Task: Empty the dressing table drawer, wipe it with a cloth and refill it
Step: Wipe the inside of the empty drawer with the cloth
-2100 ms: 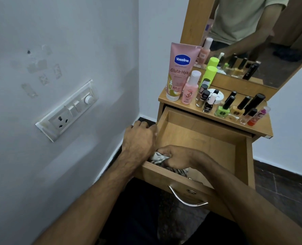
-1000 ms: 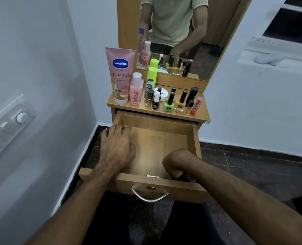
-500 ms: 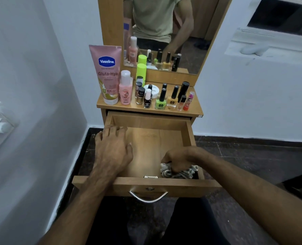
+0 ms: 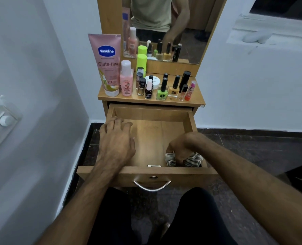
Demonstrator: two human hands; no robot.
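Wood-grain laminate covers the dressing table [image 4: 151,101], which stands in a corner between white walls, on a dark stone floor [image 4: 252,147]. A mirror [image 4: 164,29] rises behind the tabletop and reflects a person's torso and arm. A switch panel [image 4: 3,119] is fixed to the wall at the left. On the tabletop stand a pink Vaseline tube [image 4: 107,64], a pink bottle [image 4: 126,79], a lime-green cylinder [image 4: 141,61], a white jar [image 4: 153,80] and a row of nail polish bottles [image 4: 162,89], all upright and close together. The drawer [image 4: 146,171] is pulled fully out toward the person, its long axis running left to right, its open top facing up and its curved metal handle [image 4: 151,186] on the front panel. The visible wooden floor of the drawer is bare. The left hand [image 4: 115,142] lies palm down on the drawer's left side wall, fingers spread and extended toward the back, gripping nothing. The right hand [image 4: 181,148] is curled into a tight fist around a crumpled pale cloth [image 4: 191,160], pressing it into the front right corner of the drawer, against the floor and just behind the front panel. Folds of the cloth bulge out on both sides of the fist.
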